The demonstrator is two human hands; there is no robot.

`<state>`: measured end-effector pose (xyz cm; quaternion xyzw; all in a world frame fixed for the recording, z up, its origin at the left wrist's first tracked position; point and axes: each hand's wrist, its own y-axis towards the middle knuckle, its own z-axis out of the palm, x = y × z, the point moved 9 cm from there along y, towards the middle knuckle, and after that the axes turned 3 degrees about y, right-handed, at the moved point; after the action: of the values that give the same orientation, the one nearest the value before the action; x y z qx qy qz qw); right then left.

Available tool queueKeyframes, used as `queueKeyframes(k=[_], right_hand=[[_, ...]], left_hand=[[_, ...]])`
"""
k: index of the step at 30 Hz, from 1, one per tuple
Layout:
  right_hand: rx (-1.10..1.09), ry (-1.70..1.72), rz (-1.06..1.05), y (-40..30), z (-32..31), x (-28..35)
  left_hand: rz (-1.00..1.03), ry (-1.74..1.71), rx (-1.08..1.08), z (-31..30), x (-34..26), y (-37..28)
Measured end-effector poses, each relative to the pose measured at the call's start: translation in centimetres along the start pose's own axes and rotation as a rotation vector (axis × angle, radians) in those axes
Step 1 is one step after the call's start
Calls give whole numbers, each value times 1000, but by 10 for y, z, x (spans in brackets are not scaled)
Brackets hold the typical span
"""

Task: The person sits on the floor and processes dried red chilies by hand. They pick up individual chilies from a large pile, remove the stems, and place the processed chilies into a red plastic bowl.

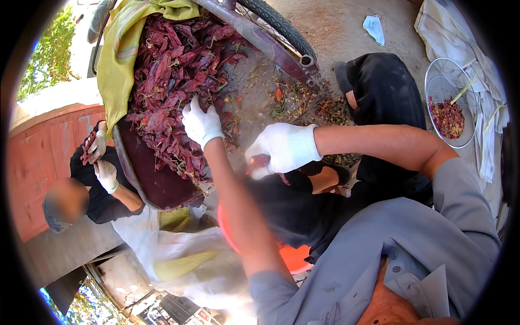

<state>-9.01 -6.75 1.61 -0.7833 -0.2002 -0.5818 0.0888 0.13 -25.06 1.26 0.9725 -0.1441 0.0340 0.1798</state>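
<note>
My left hand (pixel 202 123), in a white knit glove, is at the near side of a heap of dried red chili peppers (pixel 162 81). Its thumb and forefinger are apart, and nothing shows between them. My right hand (pixel 280 148), gloved alike, is closed around a dried red chili pepper (pixel 260 161), partly hidden and blurred; a red tip shows below the glove. The heap lies on a dark red metal cart bed (pixel 162 185), spilling towards the ground, with a yellow woven sack (pixel 118 73) along its far left side.
Another person's gloved hands (pixel 106 175) hold dried peppers at the left. A bicycle-type wheel (pixel 280 24) and metal frame stand above. Plant scraps and seeds litter the ground. A wire-mesh basket (pixel 451 138) with red bits is at right; a red-orange basin (pixel 294 258) lies below my legs.
</note>
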Motion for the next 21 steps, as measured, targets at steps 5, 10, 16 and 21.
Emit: queueKeyframes(k=[5, 10, 16, 21], right_hand=[[-21, 39, 9, 0, -3, -4], [-27, 26, 43, 3, 1, -15], [-309, 84, 103, 1, -32, -24], [-561, 569, 343, -7, -59, -48]], left_hand=[[120, -129, 12, 19, -26, -8], [193, -391, -100, -5, -46, -36], [-183, -1033, -131, -33, -16, -51], [-458, -1362, -59, -42, 0, -76]])
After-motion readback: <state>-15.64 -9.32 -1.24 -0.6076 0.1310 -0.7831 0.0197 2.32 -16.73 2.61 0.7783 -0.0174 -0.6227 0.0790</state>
